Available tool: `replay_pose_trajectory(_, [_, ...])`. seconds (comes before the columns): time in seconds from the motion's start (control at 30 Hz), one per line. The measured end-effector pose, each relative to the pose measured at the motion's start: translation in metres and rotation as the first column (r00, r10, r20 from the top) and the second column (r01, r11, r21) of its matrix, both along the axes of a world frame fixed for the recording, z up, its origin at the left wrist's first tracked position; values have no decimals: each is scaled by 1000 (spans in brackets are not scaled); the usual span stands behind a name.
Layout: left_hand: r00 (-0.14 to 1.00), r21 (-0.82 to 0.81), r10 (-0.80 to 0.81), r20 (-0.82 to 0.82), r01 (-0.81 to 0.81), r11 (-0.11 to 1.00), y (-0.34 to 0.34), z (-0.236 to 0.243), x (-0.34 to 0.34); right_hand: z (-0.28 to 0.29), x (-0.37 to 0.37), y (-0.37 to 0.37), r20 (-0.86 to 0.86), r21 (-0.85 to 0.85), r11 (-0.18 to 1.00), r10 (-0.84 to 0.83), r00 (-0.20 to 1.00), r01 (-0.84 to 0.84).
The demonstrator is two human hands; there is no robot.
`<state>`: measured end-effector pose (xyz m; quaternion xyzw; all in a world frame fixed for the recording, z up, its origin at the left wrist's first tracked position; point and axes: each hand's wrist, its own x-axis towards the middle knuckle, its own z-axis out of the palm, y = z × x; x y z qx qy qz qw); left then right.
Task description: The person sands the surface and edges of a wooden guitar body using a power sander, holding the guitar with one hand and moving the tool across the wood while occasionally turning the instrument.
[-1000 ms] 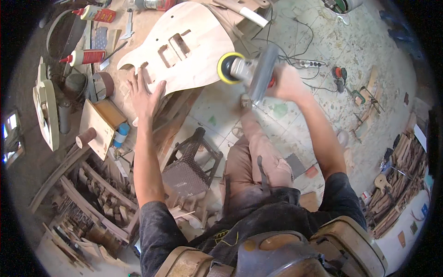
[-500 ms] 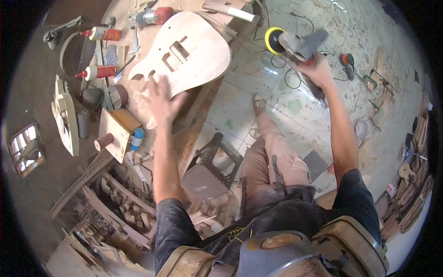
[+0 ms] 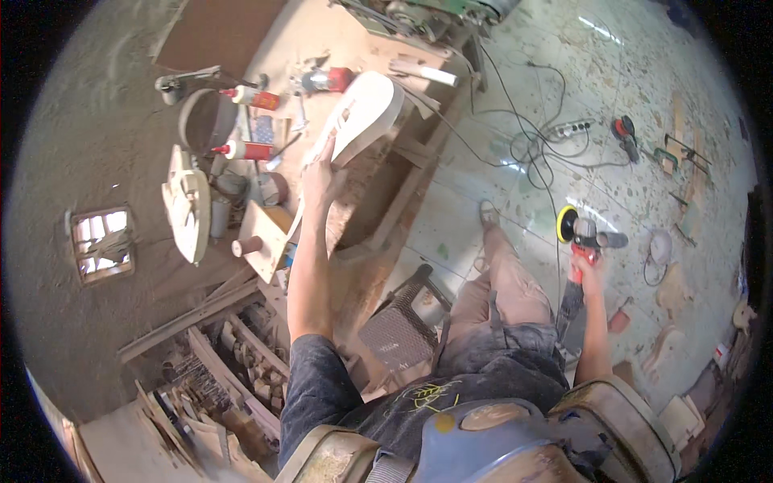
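A pale wooden guitar body (image 3: 372,105) is tilted up off the workbench, seen narrower and partly edge-on. My left hand (image 3: 320,181) is closed on its near end, by the horns, with one finger stretched along the wood. Out to the right, over the floor, my right hand (image 3: 591,272) grips a power polisher (image 3: 586,232) by its red and black body. The polisher's round yellow-edged pad faces left, well apart from the guitar body.
On the workbench (image 3: 266,64) lie a red power drill (image 3: 326,79) and two red-and-white glue bottles (image 3: 256,98). Another guitar body (image 3: 187,205) stands at left. A plastic stool (image 3: 403,330) is near my legs. Cords and a power strip (image 3: 570,129) lie on the tiled floor.
The guitar body has gone from lying flat to tilted, and my left hand has closed on it from an open spread. My right hand has brought the polisher lower and nearer my body.
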<state>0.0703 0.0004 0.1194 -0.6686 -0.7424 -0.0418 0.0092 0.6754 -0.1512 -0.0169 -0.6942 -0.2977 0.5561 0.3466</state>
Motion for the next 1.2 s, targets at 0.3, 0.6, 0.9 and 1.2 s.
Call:
replay_pose_trajectory(0.3, [914, -115, 185, 360, -154, 981, 9, 81, 25, 27, -23, 10, -21, 83, 994, -69, 997, 70])
replay_pose_trajectory(0.6, [942, -172, 225, 249, -186, 967, 8, 96, 26, 56, -53, 36, -15, 74, 997, 23, 1000, -22])
replay_pose_trajectory(0.9, [868, -201, 288, 405, -223, 954, 11, 95, -7, 52, -86, 66, 20, 53, 987, 153, 988, -154])
replay_pose_trajectory(1.2, [883, -151, 315, 349, -279, 948, 31, 71, -70, 62, -115, 113, 84, 65, 954, 288, 954, -293])
